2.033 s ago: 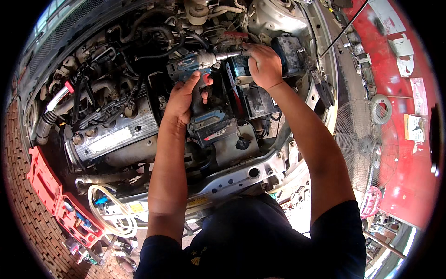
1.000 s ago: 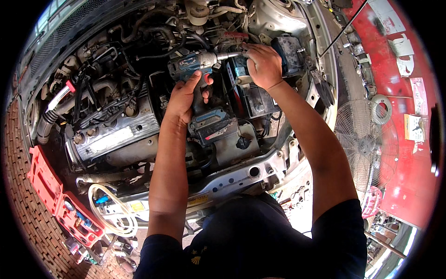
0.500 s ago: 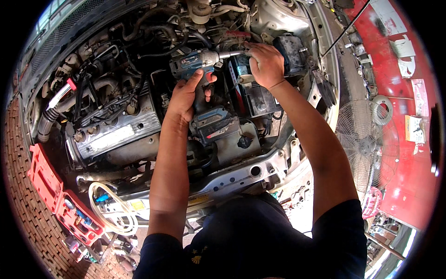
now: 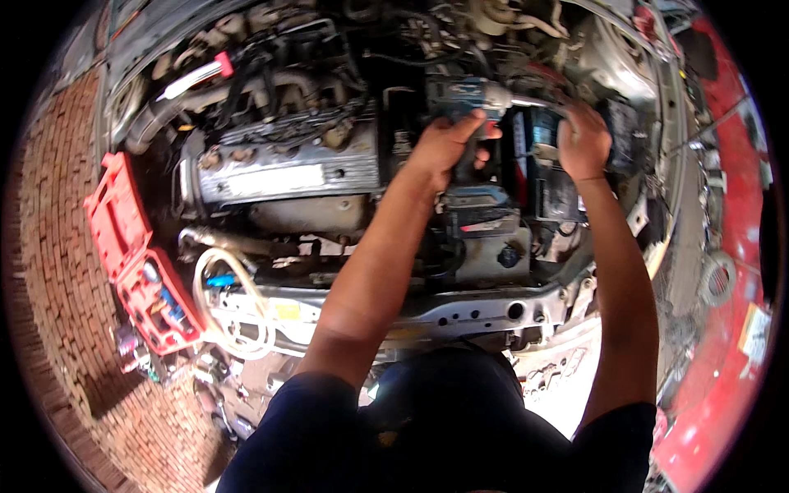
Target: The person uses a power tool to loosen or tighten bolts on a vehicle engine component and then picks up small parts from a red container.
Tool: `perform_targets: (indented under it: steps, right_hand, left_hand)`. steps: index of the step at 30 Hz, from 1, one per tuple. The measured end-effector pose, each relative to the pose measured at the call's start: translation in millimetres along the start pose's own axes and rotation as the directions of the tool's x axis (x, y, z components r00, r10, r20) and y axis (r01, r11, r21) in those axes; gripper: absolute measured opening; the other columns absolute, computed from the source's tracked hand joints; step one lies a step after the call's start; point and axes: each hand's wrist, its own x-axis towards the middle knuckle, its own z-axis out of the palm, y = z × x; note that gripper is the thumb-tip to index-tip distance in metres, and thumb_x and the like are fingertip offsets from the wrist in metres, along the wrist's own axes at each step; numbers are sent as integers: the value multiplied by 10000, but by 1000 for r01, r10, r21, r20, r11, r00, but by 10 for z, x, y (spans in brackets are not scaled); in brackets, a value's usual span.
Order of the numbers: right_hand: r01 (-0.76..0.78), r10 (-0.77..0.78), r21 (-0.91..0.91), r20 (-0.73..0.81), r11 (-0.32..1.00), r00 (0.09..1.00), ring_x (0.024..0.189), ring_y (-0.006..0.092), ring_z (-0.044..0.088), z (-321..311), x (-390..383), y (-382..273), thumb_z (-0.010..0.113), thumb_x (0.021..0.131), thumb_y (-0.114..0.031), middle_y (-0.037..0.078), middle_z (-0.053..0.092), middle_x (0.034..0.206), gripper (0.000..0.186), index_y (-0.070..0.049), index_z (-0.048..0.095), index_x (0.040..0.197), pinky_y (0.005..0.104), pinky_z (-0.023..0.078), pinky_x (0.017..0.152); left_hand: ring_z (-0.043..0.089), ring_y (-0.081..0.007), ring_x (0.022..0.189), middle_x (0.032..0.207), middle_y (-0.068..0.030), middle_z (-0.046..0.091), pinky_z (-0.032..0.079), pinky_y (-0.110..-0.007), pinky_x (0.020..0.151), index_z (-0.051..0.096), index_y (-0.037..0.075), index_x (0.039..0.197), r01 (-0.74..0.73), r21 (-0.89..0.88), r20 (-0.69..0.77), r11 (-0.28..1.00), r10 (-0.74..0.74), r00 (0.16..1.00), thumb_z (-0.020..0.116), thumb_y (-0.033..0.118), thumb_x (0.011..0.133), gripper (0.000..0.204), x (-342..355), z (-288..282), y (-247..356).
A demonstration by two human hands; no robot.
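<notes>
Drill: was at 1 o'clock, shaft pointing to 3.
Left hand: fingers were clamped round the handle.
Right hand: was at shaft tip; blurred, couldn't tell finger closure.
View: swung left; drill hold kept, work seemingly uninterrupted.

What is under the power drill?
A pale tank with a black cap partly shows past the power drill. Whatever lies directly beneath the power drill and the left hand is covered.
</notes>
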Motion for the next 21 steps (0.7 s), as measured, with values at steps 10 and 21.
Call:
perform_targets:
  steps: [10,21]
  right_hand:
    - [21,-22,10,20,1000,1000,1028,409,683,83,-26,129,592,883,-112,179,730,1100,232,-41,722,1063,472,546,906]
    - [-23,24,-16,41,1000,999,1068,404,686,82,-65,161,571,929,-115,214,719,1148,264,-11,723,1119,438,533,959]
  left_hand:
    - [619,-171,618,1000,-124,756,523,-322,544,669,-2,1124,-5,-10,14,1000,5,1000,750,278,975,328,-48,8,5]
    - [620,-167,613,1005,-120,748,521,-305,529,646,2,1138,5,-53,67,999,-1,998,760,248,959,325,-23,1,20]
